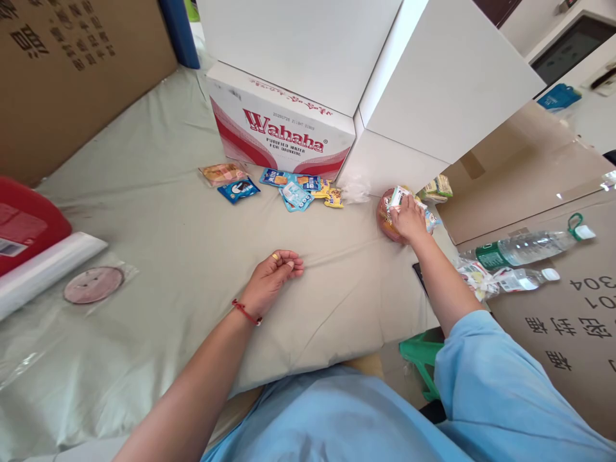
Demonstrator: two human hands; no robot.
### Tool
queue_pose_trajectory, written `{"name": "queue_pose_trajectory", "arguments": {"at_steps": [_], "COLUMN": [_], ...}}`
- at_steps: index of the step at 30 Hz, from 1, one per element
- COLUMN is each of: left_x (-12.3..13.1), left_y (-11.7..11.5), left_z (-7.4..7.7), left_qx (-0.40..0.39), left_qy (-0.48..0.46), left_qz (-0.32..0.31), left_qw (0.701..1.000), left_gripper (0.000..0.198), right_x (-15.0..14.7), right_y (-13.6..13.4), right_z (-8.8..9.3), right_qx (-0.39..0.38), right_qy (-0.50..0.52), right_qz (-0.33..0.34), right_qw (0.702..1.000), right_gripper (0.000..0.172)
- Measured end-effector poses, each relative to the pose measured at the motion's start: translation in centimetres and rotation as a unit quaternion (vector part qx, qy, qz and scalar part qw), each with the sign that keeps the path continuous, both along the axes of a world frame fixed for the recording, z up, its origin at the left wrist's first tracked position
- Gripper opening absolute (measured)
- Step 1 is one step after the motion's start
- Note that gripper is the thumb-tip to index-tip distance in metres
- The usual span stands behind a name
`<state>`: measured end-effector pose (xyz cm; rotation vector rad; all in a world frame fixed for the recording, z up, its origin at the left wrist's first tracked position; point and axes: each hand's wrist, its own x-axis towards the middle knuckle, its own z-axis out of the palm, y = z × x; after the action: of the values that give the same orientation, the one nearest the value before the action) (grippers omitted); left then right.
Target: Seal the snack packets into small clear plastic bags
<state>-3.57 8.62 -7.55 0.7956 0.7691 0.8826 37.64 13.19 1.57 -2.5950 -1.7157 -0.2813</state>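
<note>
My right hand [410, 218] reaches over a round reddish bowl [385, 224] at the right of the table. Its fingers are bent down onto a white snack packet [399, 196], partly hiding what lies in the bowl. A light blue packet [432, 221] shows beside that hand. On the cloth nearer to me rests my left hand [275, 274], fingers curled together, with nothing visible in them. Beyond it lie several blue snack packets [296, 196], a yellow packet [333, 197], a dark blue packet [239, 190] and a wrapped bread-like snack [222, 174].
A Wahaha water carton [289, 135] and white boxes [409, 77] stand at the back. Plastic bottles [534, 249] lie at right by cardboard. On the left are a red container [29, 218], a white roll [52, 269] and a pink disc in clear wrap [94, 285].
</note>
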Motion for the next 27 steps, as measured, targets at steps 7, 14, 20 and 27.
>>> {"name": "queue_pose_trajectory", "arguments": {"at_steps": [7, 14, 20, 27], "left_x": [0.0, -0.3, -1.7, -2.9], "left_y": [0.0, 0.0, 0.3, 0.7], "left_z": [0.1, 1.0, 2.2, 2.7], "left_qx": [-0.005, -0.020, -0.039, -0.026], "left_qy": [0.002, -0.028, -0.083, -0.149], "left_qz": [-0.003, 0.006, 0.042, 0.067], "left_qw": [1.000, 0.999, 0.995, 0.986], "left_gripper": [0.040, 0.035, 0.034, 0.034], "right_x": [-4.9, -2.7, 1.7, -2.2], "right_y": [-1.7, -5.2, -9.7, -7.2], "right_z": [0.2, -2.5, -2.6, -1.8], "right_qx": [0.078, 0.013, 0.075, 0.124], "right_qy": [-0.083, -0.062, -0.026, 0.017], "right_qz": [0.076, 0.068, 0.077, 0.133], "right_qw": [0.991, 0.996, 0.994, 0.983], "right_gripper": [0.052, 0.030, 0.039, 0.038]}}
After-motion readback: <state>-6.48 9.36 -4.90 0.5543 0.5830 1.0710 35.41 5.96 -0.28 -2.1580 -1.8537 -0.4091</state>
